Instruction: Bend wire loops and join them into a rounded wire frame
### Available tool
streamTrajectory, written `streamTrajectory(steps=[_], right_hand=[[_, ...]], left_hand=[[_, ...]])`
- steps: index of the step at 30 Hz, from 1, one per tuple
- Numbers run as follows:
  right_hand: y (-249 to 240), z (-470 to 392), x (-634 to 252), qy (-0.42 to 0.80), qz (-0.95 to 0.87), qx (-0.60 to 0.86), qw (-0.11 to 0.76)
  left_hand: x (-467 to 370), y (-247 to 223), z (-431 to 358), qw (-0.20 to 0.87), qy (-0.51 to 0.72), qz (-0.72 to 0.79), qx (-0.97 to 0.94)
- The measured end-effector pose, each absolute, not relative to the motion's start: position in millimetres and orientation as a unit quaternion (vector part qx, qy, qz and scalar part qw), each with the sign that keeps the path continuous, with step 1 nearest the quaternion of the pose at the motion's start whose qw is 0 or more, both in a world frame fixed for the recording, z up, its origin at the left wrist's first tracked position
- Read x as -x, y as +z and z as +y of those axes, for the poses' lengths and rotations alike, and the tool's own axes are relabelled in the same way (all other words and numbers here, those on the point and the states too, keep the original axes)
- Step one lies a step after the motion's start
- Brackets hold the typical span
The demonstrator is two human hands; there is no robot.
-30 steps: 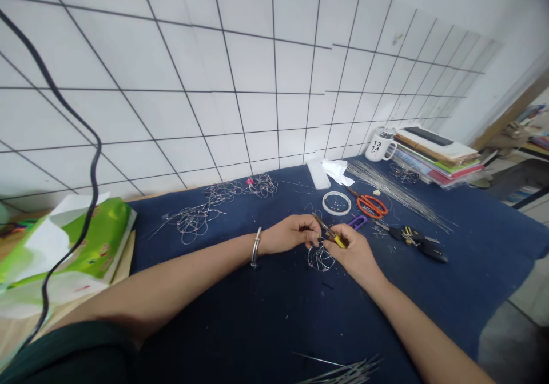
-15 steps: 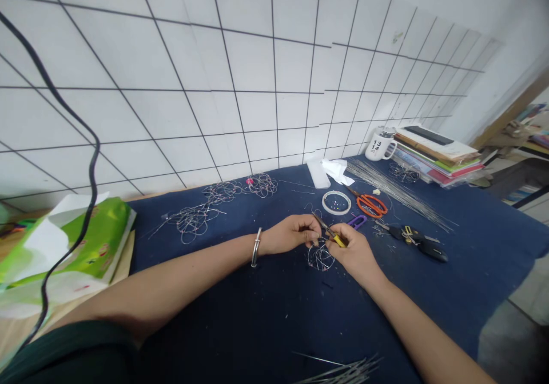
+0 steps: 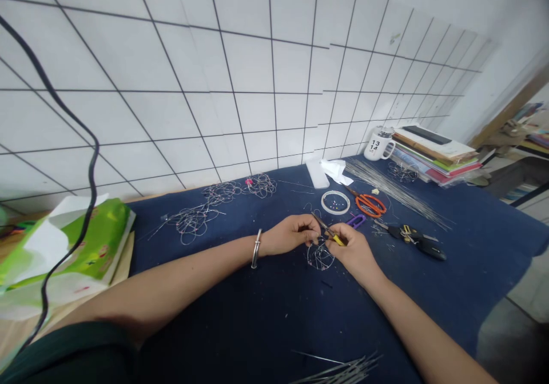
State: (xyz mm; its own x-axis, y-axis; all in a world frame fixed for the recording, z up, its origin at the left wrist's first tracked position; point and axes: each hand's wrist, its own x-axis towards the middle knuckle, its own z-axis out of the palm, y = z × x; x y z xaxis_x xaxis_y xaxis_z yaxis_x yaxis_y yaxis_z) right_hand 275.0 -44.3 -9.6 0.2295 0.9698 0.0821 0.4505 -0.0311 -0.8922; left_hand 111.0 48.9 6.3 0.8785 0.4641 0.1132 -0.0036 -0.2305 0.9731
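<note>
My left hand point(image 3: 297, 233) pinches the looped wire piece point(image 3: 319, 257), a small tangle of thin silvery wire with pinkish beads that hangs just below the fingers. Fingers of my right hand point(image 3: 350, 248) are wrapped round yellow-handled pliers point(image 3: 337, 238), whose metal jaws point up and left toward the left fingertips. Whether the jaws grip the wire is too small to tell. Close behind the hands lie purple thread snips point(image 3: 357, 220) and a round white dish point(image 3: 323, 203) with several small beads in it.
Orange-handled scissors point(image 3: 371, 205) and black-handled pliers point(image 3: 430, 248) lie to the right. Bundles of straight wire point(image 3: 394, 190) stretch along the back and front. More beaded wire loops point(image 3: 193, 223) lie at left, near a green tissue pack point(image 3: 100, 241). A mug point(image 3: 376, 145) stands by stacked books.
The view has shifted very slightly. Both hands keep nearly the same position, with the wire piece and pliers still between them.
</note>
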Motion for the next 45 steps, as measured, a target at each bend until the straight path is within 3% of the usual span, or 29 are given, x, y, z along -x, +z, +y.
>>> streamTrajectory(steps=[19,45], right_hand=[[1,-50,-282,0.345,-0.545,0.637,0.423],[-16,-42,-282,0.296,-0.548,0.659,0.422]], left_hand=[[-111,8,47,0.565,0.201,0.167,-0.783],[-112,6,43,0.523,0.210,0.163,-0.810]])
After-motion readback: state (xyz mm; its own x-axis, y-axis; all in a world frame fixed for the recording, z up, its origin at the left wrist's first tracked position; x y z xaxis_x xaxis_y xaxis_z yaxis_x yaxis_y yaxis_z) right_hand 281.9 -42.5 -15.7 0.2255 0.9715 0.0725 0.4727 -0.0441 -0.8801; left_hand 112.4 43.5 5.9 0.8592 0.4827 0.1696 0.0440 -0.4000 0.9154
